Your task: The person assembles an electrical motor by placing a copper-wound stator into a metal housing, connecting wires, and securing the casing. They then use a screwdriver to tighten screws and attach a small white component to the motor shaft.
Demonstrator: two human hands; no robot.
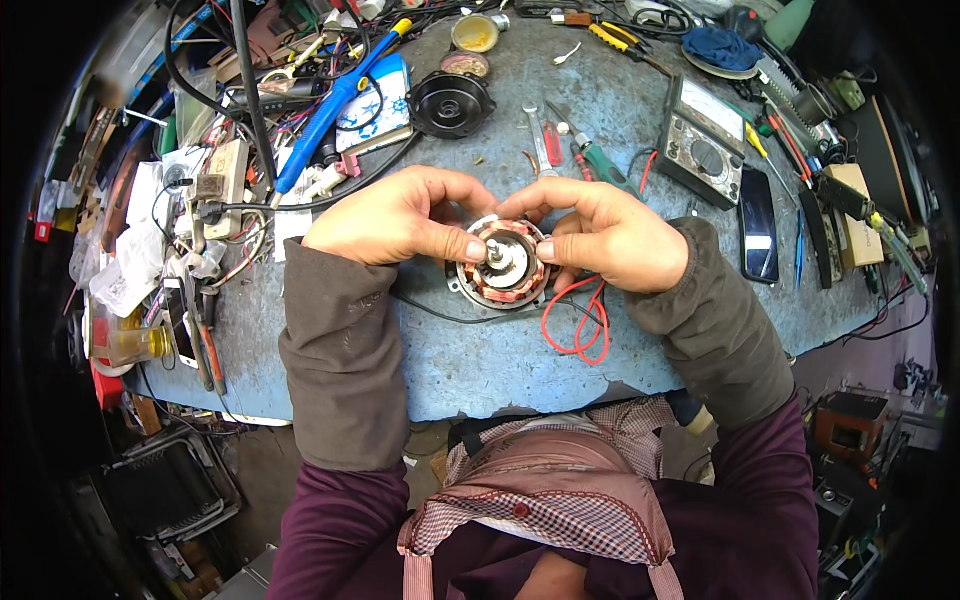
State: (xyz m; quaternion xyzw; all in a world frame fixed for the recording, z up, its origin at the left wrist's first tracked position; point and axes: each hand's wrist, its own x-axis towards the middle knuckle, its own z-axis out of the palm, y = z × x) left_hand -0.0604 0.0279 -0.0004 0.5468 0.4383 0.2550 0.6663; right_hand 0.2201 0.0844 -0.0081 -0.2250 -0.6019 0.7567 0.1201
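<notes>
An electric motor (pixel 506 290) with copper windings and a metal shaft at its centre lies on the blue worktable (pixel 460 370). My left hand (pixel 405 213) grips its far left side, the thumb pressed on the rim near the shaft. My right hand (pixel 605 232) closes on the far right side, thumb on the edge of the windings and fingers curled behind. The fingertips of both hands nearly meet at the far rim. A red wire (pixel 600 340) loops beside the motor on the right, and a thin black cable runs out to the left.
Beyond my hands are a black round motor cover (pixel 451 104), a wrench (pixel 538 140) and a green-handled screwdriver (pixel 606 165). At right sit an analog multimeter (pixel 704 150) and a dark phone (pixel 757 225). A blue soldering iron (pixel 340 100) and heaped cables and parts crowd the left.
</notes>
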